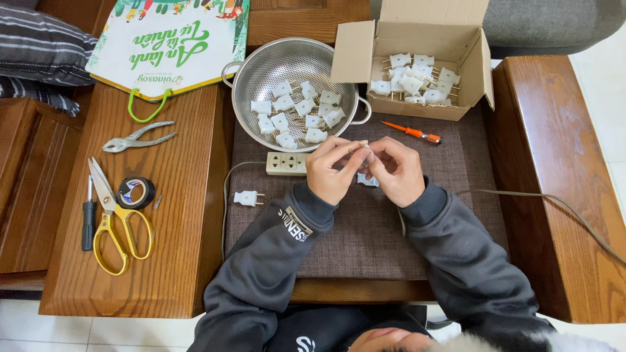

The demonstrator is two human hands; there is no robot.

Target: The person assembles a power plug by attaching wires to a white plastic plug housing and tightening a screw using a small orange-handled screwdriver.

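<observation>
Both hands meet over the brown mat (365, 241): left hand (330, 171) and right hand (394, 171) pinch a small wire end (360, 147) between fingertips, just near of the colander (261, 72) of white plugs (297, 111).

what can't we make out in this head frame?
- Small piece pinched between left hand and right hand: mostly covered by fingers, too small to identify.
- White part under right hand: mostly hidden.
- Cable: runs off the right edge.
- Paper bag: cut by the top edge.
</observation>
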